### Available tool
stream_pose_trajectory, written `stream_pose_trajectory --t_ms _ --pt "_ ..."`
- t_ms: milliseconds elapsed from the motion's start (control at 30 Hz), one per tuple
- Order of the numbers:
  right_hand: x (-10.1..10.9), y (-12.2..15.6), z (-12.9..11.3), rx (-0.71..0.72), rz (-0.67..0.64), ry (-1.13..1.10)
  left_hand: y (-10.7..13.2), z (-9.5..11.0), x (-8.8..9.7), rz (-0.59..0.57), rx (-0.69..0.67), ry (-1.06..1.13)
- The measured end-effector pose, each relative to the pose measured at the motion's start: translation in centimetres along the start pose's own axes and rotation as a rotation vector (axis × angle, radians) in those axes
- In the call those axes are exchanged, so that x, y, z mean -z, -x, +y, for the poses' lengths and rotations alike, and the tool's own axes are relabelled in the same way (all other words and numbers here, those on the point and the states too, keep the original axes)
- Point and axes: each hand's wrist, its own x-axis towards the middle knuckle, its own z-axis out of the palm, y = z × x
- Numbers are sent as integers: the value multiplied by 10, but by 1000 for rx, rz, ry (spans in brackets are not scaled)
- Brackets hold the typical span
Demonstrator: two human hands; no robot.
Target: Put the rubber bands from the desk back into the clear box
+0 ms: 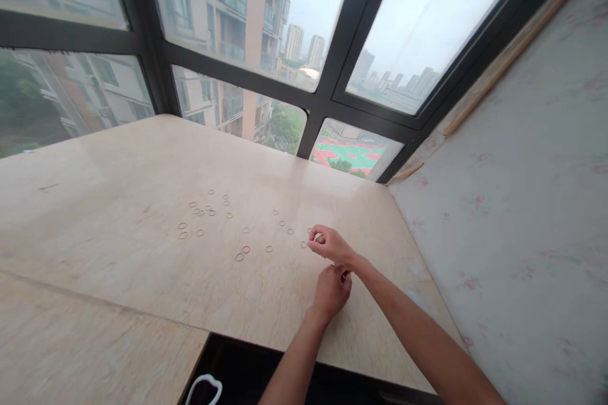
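Small thin rings, which look like rubber bands, lie scattered over the beige marbled surface (pixel 133 247). A red ring (pixel 246 246) partly overlaps or touches a dark purplish ring (pixel 237 258) near the middle. My right hand (pixel 329 244) is over the right end of the scatter, thumb and index finger curled together in a pinch. Just left of its fingertips lies a pale ring (pixel 301 245). Below it, my left hand (pixel 332 290) rests with curled fingers close to my right wrist. Whatever either hand holds is too small or hidden to make out.
Dark-framed windows (pixel 242 79) border the surface at the back. A wall with floral paper (pixel 517 234) rises on the right. At the front edge is a dark recess (pixel 247 367) with a white curved object (pixel 217 386) in it.
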Motion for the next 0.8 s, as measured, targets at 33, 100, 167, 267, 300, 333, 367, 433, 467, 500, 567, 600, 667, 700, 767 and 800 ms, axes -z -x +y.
stream_pose_trajectory --t_ms 33,100,167,267,300,333,367,433,467,500,567,600,667,700,767,800 --pt "4 11 1 -16 39 -42 -1 -1 0 4 8 7" --pt "11 32 4 -52 114 -108 -2 -2 1 1 10 11" --pt "19 53 9 -90 187 -147 -4 -2 3 -2 -11 35" --pt "34 86 22 -156 303 -162 -6 -3 5 30 -53 129" --pt "41 98 27 -180 346 -155 -6 -4 6 43 -63 160" --pt "47 111 32 -204 394 -143 -7 -5 6 50 -70 181" --pt "55 124 37 -228 446 -126 -7 -5 7 53 -76 190" --pt "70 150 48 -275 557 -81 -8 -7 7 57 -87 197" --pt "78 163 53 -297 615 -55 -8 -8 7 59 -91 201" --pt "85 175 59 -319 670 -27 -9 -9 7 60 -94 207" --pt "99 196 70 -360 771 31 -9 -11 6 70 -100 220" --pt "104 205 76 -378 815 60 -9 -12 5 77 -103 223" --pt "112 217 88 -411 882 114 -10 -13 5 94 -107 223" --pt "115 221 94 -425 904 138 -10 -14 4 99 -109 220" --pt "118 224 107 -442 931 181 -10 -15 4 98 -108 211" --pt "118 225 114 -446 937 200 -10 -15 3 97 -107 204"
